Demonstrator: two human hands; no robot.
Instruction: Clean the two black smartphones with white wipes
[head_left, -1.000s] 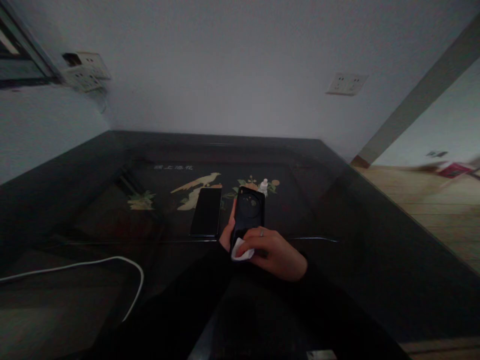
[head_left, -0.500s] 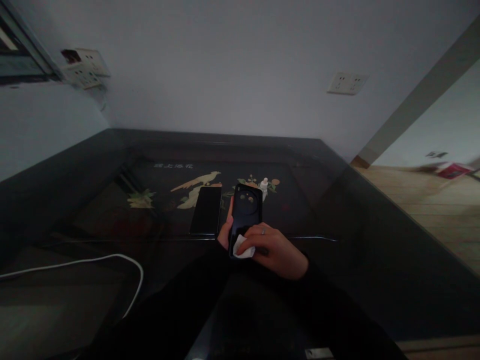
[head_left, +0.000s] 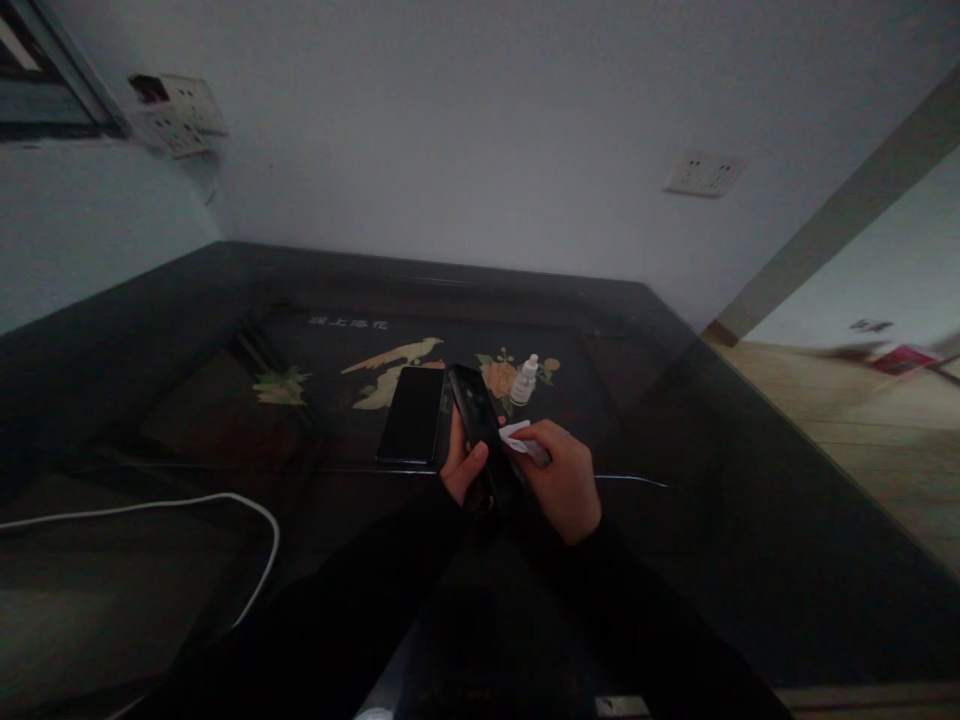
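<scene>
My left hand (head_left: pixel 463 466) grips a black phone case (head_left: pixel 480 430) by its lower part, holding it tilted and nearly edge-on above the dark table (head_left: pixel 675 470). My right hand (head_left: pixel 561 475) pinches a small white wipe (head_left: pixel 519 440) against the case's right side. A black phone (head_left: pixel 412 428) lies flat on the table just left of the case. A little white dropper bottle (head_left: pixel 524 380) stands upright just beyond my right hand.
A white cable (head_left: pixel 187 510) loops across the near left of the table. The tabletop carries a painted bird and flowers. Wall sockets (head_left: pixel 703 173) sit on the wall behind, more sockets (head_left: pixel 174 115) at the upper left. Wooden floor (head_left: pixel 870 430) lies beyond the table's right edge.
The case has turned from facing me, camera hole showing, to nearly edge-on. My right hand with the wipe has moved from the case's lower end up to its right side.
</scene>
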